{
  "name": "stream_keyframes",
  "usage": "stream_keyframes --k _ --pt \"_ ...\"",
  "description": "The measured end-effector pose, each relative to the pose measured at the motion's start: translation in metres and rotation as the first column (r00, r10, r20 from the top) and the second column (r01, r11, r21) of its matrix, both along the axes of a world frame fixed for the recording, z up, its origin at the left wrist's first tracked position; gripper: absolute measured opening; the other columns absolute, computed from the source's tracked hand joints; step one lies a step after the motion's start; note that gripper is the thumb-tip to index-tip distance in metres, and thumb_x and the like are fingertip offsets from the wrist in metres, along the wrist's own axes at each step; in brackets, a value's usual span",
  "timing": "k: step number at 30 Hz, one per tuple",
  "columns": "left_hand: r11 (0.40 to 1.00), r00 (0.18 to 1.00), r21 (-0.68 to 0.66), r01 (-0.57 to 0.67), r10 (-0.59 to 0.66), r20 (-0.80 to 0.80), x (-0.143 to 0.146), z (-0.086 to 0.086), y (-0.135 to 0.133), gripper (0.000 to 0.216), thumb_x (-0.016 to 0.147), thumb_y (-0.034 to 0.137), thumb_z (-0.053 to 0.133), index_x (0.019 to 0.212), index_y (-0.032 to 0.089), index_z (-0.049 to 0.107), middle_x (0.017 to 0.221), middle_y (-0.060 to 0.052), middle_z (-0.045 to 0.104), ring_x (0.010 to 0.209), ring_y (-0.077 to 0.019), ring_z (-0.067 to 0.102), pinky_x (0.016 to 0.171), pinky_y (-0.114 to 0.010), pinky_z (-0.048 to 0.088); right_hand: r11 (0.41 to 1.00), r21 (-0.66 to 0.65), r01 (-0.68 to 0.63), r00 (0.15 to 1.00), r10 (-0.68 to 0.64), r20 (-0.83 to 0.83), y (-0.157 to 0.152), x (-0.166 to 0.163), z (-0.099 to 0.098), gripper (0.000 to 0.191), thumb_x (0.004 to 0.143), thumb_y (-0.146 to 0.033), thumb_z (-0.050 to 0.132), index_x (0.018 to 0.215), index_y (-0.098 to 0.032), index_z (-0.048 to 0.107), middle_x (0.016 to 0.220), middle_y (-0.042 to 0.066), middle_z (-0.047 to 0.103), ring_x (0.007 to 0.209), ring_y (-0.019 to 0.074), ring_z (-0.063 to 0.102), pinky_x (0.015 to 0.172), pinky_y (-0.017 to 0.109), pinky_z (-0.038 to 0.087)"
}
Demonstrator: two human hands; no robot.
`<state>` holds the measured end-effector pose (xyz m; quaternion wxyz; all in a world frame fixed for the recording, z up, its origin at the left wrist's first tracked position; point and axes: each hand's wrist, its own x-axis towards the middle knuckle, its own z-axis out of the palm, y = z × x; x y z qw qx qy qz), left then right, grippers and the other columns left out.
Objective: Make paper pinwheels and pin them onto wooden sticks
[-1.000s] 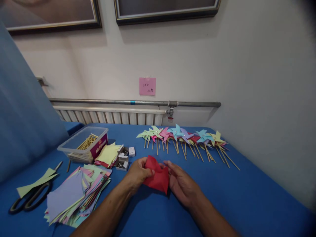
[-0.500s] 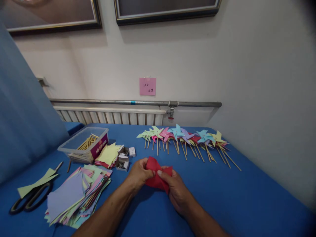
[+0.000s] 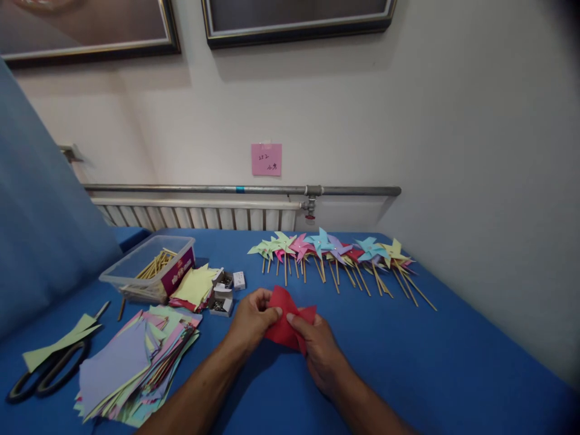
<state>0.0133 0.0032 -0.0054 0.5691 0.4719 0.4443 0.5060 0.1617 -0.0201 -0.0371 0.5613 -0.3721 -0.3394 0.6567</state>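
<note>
"Location of the red paper (image 3: 281,334)?"

"Held over the tabletop (image 3: 408,362), well in from its right edge."

"State of the fingers?"

"Left hand (image 3: 250,315) and right hand (image 3: 320,347) both grasp the paper, thumbs on its face."

"Progress?"

"Assembled pinwheels (image 3: 336,249) lie along the far edge, toward the right corner. The red paper appears partly folded, no stick visible on it; loose sheets (image 3: 115,362) and sticks (image 3: 155,266) remain toward the left edge."
</note>
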Motion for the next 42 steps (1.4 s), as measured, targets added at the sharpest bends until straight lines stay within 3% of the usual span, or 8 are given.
stream_keyframes --k 5,11,17,20,24,29,37,42 --pt "0.982 0.986 0.130 -0.133 0.145 -0.086 -0.001 0.002 -0.003 0.027 0.069 0.038 0.084 0.076 0.018 0.068 0.063 0.004 0.062 0.056 -0.0111 0.053 0.055 -0.022 0.041 1.000 0.016 -0.023 1.000 0.023 0.000 -0.002 -0.001 0.004 0.030 0.071 -0.044 0.092 0.085 -0.020 0.081 0.082 0.007 0.082 0.087 0.0312 0.077 0.084 0.043 0.059" --pt "0.934 0.913 0.329 -0.137 0.248 -0.324 -0.001 0.006 -0.010 0.007 0.078 0.024 0.070 0.073 0.019 0.070 0.066 0.003 0.064 0.063 -0.0139 0.055 0.062 -0.024 0.041 1.000 0.018 0.003 1.000 -0.003 0.004 -0.002 -0.001 0.003 0.030 0.071 -0.044 0.093 0.086 -0.021 0.081 0.079 0.004 0.081 0.077 0.0264 0.075 0.081 0.039 0.056" --pt "0.899 0.876 0.424 -0.106 0.286 -0.388 -0.001 0.006 -0.011 0.010 0.081 0.018 0.067 0.073 0.021 0.073 0.071 0.001 0.069 0.068 -0.0165 0.060 0.067 -0.026 0.042 1.000 0.020 0.011 1.000 -0.011 -0.006 -0.001 -0.002 0.005 0.031 0.069 -0.045 0.093 0.084 -0.021 0.080 0.073 0.003 0.079 0.075 0.0270 0.074 0.077 0.039 0.056" --pt "0.841 0.843 0.541 -0.027 0.310 -0.439 -0.003 0.005 -0.011 0.014 0.084 0.016 0.065 0.074 0.022 0.073 0.074 -0.001 0.070 0.074 -0.0183 0.063 0.072 -0.029 0.044 0.999 0.010 0.030 1.000 -0.030 0.000 0.000 -0.001 0.003 0.028 0.070 -0.043 0.093 0.082 -0.020 0.080 0.075 0.003 0.080 0.073 0.0252 0.073 0.077 0.038 0.056" --pt "0.701 0.750 0.699 0.138 0.387 -0.536 -0.004 0.004 -0.013 0.020 0.091 0.013 0.059 0.084 0.022 0.075 0.085 -0.006 0.074 0.085 -0.0212 0.067 0.079 -0.032 0.048 1.000 -0.004 0.031 0.999 -0.031 -0.017 0.001 0.000 0.000 0.032 0.070 -0.042 0.093 0.087 -0.018 0.083 0.079 0.005 0.082 0.076 0.0252 0.074 0.083 0.039 0.057" --pt "0.557 0.639 0.788 0.261 0.513 -0.574 -0.005 0.001 -0.015 0.025 0.098 0.013 0.054 0.091 0.021 0.077 0.089 -0.009 0.073 0.085 -0.0211 0.066 0.078 -0.033 0.048 1.000 0.016 0.023 0.999 -0.022 -0.042 0.001 -0.001 0.002 0.029 0.070 -0.041 0.093 0.086 -0.019 0.083 0.081 0.004 0.082 0.080 0.0256 0.076 0.082 0.038 0.057" --pt "0.482 0.488 0.783 0.394 0.612 -0.622 -0.008 0.003 -0.015 0.027 0.099 0.015 0.054 0.089 0.019 0.078 0.087 -0.009 0.072 0.081 -0.0216 0.063 0.075 -0.035 0.043 0.999 0.031 0.017 0.999 -0.016 -0.041 -0.003 -0.002 0.012 0.034 0.068 -0.046 0.096 0.081 -0.019 0.080 0.079 0.005 0.081 0.082 0.0269 0.075 0.078 0.038 0.058" --pt "0.414 0.513 0.809 0.418 0.627 -0.586 -0.009 0.003 -0.012 0.027 0.100 0.012 0.052 0.089 0.019 0.076 0.086 -0.007 0.071 0.079 -0.0199 0.062 0.074 -0.033 0.044 1.000 0.010 0.008 0.998 -0.007 -0.059 -0.003 0.000 0.012 0.036 0.066 -0.046 0.099 0.078 -0.018 0.079 0.071 0.004 0.078 0.072 0.0229 0.072 0.073 0.034 0.054"
